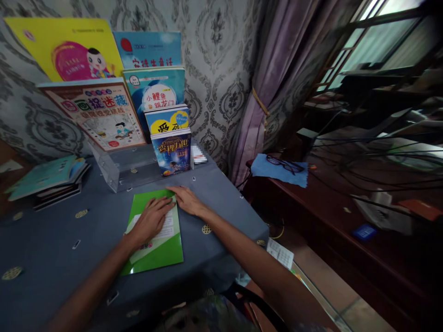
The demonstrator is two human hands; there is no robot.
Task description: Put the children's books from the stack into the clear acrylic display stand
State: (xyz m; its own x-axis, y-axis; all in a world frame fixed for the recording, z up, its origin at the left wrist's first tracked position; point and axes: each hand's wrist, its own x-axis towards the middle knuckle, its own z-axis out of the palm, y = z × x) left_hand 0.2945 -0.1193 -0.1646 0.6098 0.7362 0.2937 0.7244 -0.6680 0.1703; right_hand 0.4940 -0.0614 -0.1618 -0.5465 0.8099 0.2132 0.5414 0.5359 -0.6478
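Note:
A thin green book (162, 256) lies flat on the cloth-covered table, a pale panel of print across its middle. My left hand (154, 216) rests palm down on that panel, fingers stretched toward the book's far right corner. At the same corner, my right hand (187, 200) lies along the right edge with its fingers extended, fingertips at the top edge. Just beyond stands a clear acrylic book rack (114, 177). Its right side holds a dark blue book (175, 152) in front of several others; a brown-bordered book (104, 115) leans on its left side.
A stack of books (48, 180) lies at the table's left. Behind the rack are a yellow book (34, 41) and patterned wallpaper. To the right, across a gap, a dark red wooden desk (311, 207) bears a blue cloth (270, 170), glasses (285, 163) and tangled cables.

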